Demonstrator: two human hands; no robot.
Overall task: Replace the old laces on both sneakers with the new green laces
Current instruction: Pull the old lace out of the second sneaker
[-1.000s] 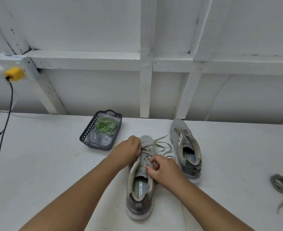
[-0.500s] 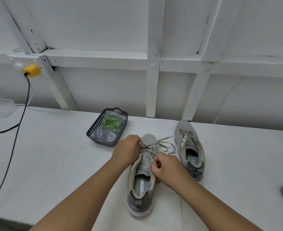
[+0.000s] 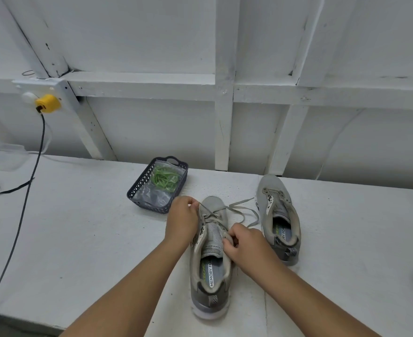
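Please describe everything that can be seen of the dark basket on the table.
The dark basket is a small rectangular tray, plastic by its look, with lattice walls and a handle opening at its far end. It stands upright on the white table, askew to the table's edge, just left of and beyond the left hand; whether they touch, I cannot tell. Inside lies a clear plastic bag holding the green laces.

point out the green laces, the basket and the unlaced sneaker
green laces (image 3: 164,178), head view, middle of the bundle inside the clear bag
basket (image 3: 137,184), head view, left lattice wall
unlaced sneaker (image 3: 272,184), head view, toe upper
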